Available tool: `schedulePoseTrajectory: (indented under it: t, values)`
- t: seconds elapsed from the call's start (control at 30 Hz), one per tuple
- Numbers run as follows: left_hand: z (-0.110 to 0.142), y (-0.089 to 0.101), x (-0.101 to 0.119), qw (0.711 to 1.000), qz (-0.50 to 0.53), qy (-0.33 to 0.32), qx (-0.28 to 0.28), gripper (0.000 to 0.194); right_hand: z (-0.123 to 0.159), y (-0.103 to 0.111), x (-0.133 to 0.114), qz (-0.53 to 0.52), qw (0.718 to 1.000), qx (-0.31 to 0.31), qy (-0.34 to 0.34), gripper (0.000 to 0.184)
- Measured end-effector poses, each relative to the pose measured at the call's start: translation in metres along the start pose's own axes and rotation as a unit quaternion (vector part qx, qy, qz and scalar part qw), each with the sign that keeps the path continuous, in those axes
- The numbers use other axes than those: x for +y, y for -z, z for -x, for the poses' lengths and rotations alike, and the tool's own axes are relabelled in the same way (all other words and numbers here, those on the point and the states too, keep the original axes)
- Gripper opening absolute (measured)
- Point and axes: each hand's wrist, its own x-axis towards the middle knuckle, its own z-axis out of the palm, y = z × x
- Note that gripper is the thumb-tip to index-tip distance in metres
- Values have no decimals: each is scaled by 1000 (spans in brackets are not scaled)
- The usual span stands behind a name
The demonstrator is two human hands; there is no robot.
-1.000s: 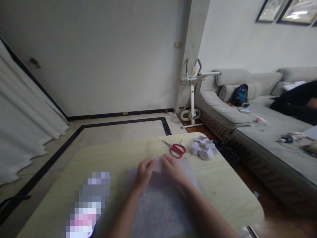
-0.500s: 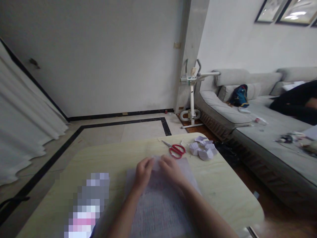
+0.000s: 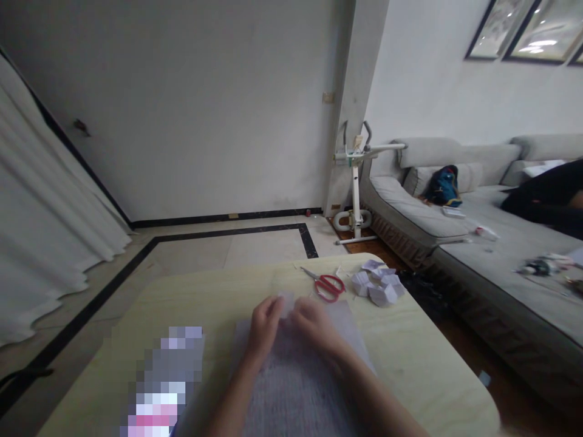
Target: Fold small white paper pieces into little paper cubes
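My left hand is closed, thumb and fingers pinching a small piece of whitish paper. From the other side my right hand grips the same paper, its fingers curled and slightly blurred. Both hands are close together over a large printed sheet of paper that lies on the table, and the forearms cover part of it. Just beyond the right hand are red-handled scissors, blades pointing up and left. Several folded white paper pieces sit in a cluster to the right of the scissors.
The pale wooden table has rounded corners. A pixelated object lies on its left side. Beyond the right edge stands a grey sofa with a blue backpack and a person in dark clothes. White exercise equipment stands near the wall.
The camera view has tilted up a little, so everything sits lower in the picture. Both hands keep hold of the small paper, with more of it showing between them.
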Motion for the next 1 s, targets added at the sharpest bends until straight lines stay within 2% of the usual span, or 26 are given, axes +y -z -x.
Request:
schedulePoseTrajectory:
  t: [0.17, 0.3, 0.43, 0.67, 0.83, 1.0]
  values:
    - [0, -2, -4, 999, 6, 11, -36, 34, -2, 0, 1, -18, 999, 44, -2, 23]
    - [0, -1, -5, 999, -17, -9, -30, 33, -2, 0, 0, -23, 999, 41, -22, 22]
    - [2, 0, -2, 998, -8, 1, -58, 33, -3, 1, 0, -18, 997, 65, -36, 21]
    - [3, -3, 2, 998, -22, 7, -59, 32, -3, 3, 4, -7, 998, 66, -8, 20]
    - [4, -3, 1, 998, -14, -10, -54, 31, -3, 3, 2, -16, 997, 71, -23, 22]
    - [4, -1, 0, 997, -14, -8, -79, 28, -3, 4, 1, -10, 997, 65, -34, 22]
